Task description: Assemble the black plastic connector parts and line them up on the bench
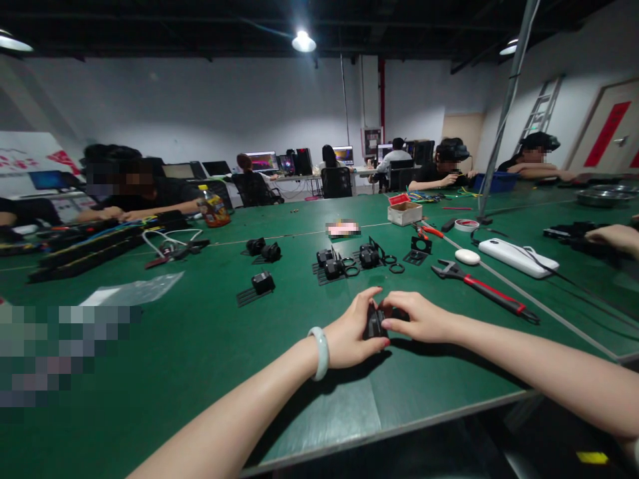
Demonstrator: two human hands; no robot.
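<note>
Near the table's front edge, my left hand [348,334] wraps its thumb and fingers around a small black plastic part [375,324]. From the other side, my right hand [413,318] grips the same part with bent fingers; they hide much of it. A pale bangle [319,354] circles my left wrist. Just beyond my hands sit clusters of black plastic parts [332,265] with black rings [397,268] beside them. Farther left lie a black part with slatted fins [260,285] and a pair of similar black pieces [269,251].
Right of my hands lie an adjustable wrench [484,289], a white oval object [468,257] and a white power bank [519,257]. A small box [404,211] stands farther back. A clear plastic bag [134,291] and drink bottle [213,207] are leftward. Co-workers sit around the green table [200,372].
</note>
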